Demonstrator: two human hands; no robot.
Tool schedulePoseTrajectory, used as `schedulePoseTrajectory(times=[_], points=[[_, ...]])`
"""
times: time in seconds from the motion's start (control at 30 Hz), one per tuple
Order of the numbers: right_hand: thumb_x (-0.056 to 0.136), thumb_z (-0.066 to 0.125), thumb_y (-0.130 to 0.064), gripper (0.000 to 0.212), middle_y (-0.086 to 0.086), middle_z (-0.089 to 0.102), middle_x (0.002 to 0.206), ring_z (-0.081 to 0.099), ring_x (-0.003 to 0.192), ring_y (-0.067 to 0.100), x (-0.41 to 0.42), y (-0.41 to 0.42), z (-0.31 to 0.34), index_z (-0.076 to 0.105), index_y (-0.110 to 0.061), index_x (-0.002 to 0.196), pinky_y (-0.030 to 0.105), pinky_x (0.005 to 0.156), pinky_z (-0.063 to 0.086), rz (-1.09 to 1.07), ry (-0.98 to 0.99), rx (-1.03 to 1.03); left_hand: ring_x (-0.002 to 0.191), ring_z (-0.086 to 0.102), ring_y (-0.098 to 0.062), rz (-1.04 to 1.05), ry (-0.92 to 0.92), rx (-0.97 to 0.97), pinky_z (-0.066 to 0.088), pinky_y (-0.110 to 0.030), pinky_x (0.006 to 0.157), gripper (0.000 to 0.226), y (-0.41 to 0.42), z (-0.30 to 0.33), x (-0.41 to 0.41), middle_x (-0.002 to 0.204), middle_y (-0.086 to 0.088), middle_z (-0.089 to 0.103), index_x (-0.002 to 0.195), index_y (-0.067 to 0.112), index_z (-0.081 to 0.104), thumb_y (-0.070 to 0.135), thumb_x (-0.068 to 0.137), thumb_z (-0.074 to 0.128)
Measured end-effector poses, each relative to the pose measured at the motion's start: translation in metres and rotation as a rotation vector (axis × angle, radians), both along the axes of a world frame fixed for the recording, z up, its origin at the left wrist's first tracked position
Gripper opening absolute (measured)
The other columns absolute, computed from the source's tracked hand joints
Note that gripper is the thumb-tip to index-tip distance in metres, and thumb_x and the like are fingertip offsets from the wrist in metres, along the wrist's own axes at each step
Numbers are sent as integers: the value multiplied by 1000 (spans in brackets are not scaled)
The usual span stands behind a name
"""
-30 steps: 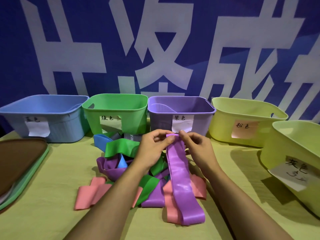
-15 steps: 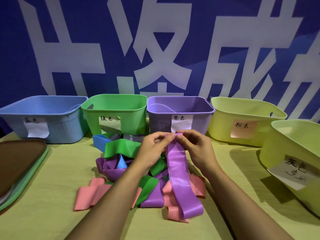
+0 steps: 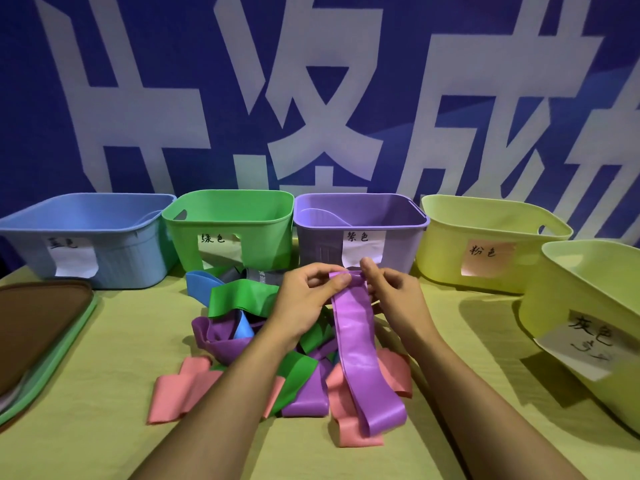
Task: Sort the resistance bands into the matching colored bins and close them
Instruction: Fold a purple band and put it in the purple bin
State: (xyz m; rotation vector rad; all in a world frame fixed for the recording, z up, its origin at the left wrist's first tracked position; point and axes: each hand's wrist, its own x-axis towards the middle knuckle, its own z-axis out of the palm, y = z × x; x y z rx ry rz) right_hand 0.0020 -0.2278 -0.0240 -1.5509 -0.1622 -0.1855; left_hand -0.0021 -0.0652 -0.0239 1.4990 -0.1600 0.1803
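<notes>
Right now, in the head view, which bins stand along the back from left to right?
Blue bin → green bin → purple bin → yellow bin with pink label → yellow bin with white label.

Both hands have drawn the top end of the purple band (image 3: 356,327) slightly toward the person; it was level with the label on the purple bin (image 3: 360,216) and now sits just below it. Left hand (image 3: 304,299) and right hand (image 3: 394,296) have closed in on each other, pinching that end from either side. The band's lower loop has slid back up over the pink band (image 3: 356,431) on the table and no longer reaches as far toward the near edge.
</notes>
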Motion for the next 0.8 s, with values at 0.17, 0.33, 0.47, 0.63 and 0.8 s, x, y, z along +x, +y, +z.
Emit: schedulePoseTrajectory(times=[0.17,0.33,0.47,0.63,0.8], points=[[92,71,-40,44,4,64,64,56,62,11,0,1,0,72,-1,73,34,60,48,-18,-50,-21,96,75,-18,1,-20,23,58,-25,83,18,1,0,1,99,-7,80,103,10,77,6,85,80],[94,71,-25,21,3,75,77,66,70,6,5,0,-4,78,-7,85,26,64,55,25,-94,-28,89,74,-9,-9,-27,-18,56,-18,76,24,0,3,-2,93,-3,80,97,16,77,-1,81,81],[94,72,-18,11,5,77,85,70,78,11,10,-2,-9,78,-10,92,28,69,56,52,-130,-36,95,74,-10,-22,-8,-53,56,-19,81,29,2,2,-1,99,-4,80,102,13,76,-4,80,81],[91,73,-19,6,4,78,90,71,85,12,11,-2,-9,77,-14,94,29,77,57,92,-171,-10,97,73,-20,-41,57,-64,56,-32,89,35,1,-1,1,101,-9,79,107,10,78,33,81,81],[90,75,-20,13,3,79,96,73,93,16,11,-2,-10,77,-15,101,31,85,58,96,-209,-50,74,59,-10,22,82,-7,45,-32,73,49,3,-5,3,77,-3,74,95,16,82,62,78,76]])
